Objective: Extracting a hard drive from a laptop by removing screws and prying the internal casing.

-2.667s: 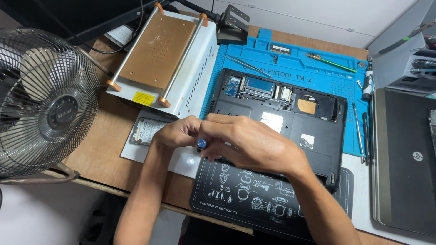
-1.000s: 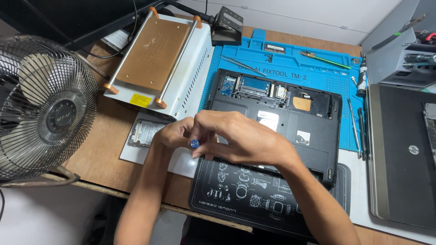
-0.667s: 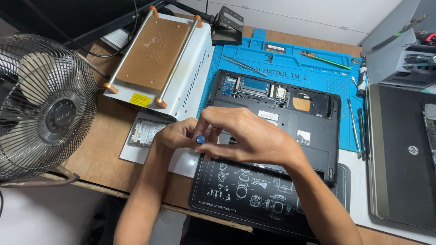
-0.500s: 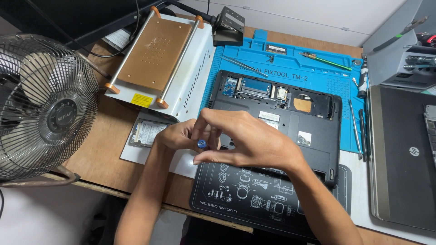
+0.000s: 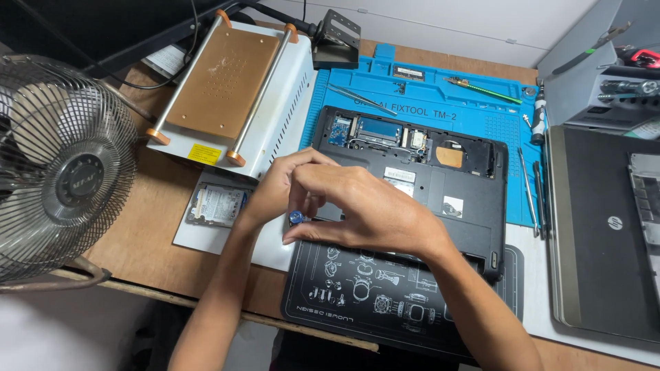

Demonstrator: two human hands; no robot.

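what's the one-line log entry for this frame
hands: left and right together on blue-capped screwdriver | over: open laptop base | beside: hard drive

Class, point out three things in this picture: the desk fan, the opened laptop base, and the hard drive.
Desk fan (image 5: pixel 81 180), head view, hub.
Opened laptop base (image 5: pixel 459 180), head view, black cover.
Hard drive (image 5: pixel 217 205), head view, label.

Even, bright overhead light; colours clear. Soft short shadows under hands on black mat (image 5: pixel 385 295). Mild glare on copper plate (image 5: pixel 223 82). Sharp centre; fan (image 5: pixel 62 172) at left edge slightly stretched. Lower corners dim.
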